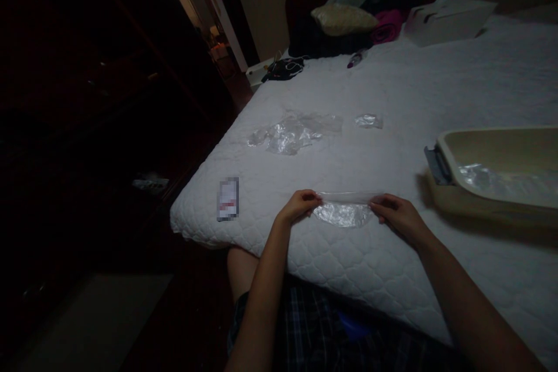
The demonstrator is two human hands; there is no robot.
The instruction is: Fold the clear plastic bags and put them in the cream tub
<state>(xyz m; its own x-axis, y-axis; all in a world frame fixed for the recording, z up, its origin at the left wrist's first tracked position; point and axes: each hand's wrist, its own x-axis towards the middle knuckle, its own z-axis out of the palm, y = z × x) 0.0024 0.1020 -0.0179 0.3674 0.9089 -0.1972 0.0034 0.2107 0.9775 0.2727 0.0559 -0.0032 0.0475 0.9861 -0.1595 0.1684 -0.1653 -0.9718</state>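
L hand (300, 204) and R hand (394, 215) each pinch one end of a clear plastic piece (342, 215), thumbs against fingertips, w/ the top edge pulled fairly straight btwn them. The plastic is just above or on the near part of the bed (331, 256), right in front of the person; can't tell if its lower part touches the quilted cover. Lower part bulges down in a crinkled, shiny curve; prob. a thin bag or film, exact type unclear.

Handling, as a judgement: v. light, soft, no stiffness of its own, a bit slippery, prob. easy to crease or tear if yanked. Best hold = the two top corners, approx. where the hands are, w/ light, even tension; a mid-edge grip would likely let the ends flop.

Just beyond: a crumpled plastic heap (292, 133) and, to its right, a small plastic bundle (369, 121). Left of L hand, a pixelated rectangular item (228, 199) lies flat. Right of R hand, apart from it: a cream bin (453, 200) w/ a grey latch (439, 165) and more clear plastic (483, 177) inside.

Far end of bed: dark item w/ white cord (284, 68), small purple-ended item (356, 58), pale cushion (344, 18), pink roll (387, 26), white box (451, 22). Light's dim, so fine detail's lost.
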